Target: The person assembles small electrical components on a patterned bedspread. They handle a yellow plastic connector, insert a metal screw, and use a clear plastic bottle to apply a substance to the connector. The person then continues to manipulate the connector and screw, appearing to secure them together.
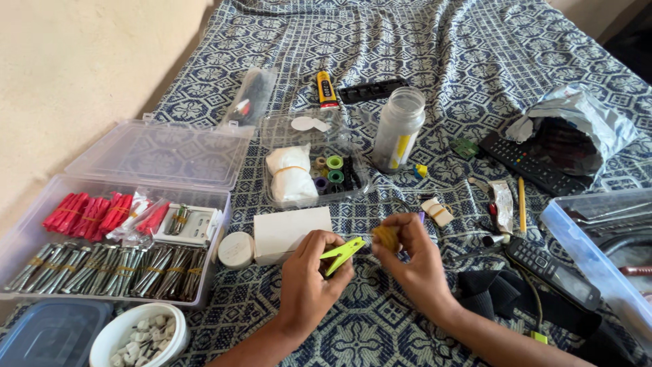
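Clip (343, 254), yellow-green, sits pinched in the left hand (309, 285) over the patterned bed cover (435, 54); right hand (411, 261) is curled, fingertips pinching a small yellow piece (387, 237) beside it; white box (288, 232) just behind.

Green clip (343, 253) in left hand (309, 282)

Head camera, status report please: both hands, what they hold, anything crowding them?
Left hand pinching a lime-green clip. Right hand gripping a small yellow piece. White box and round white lid close by, not touching.
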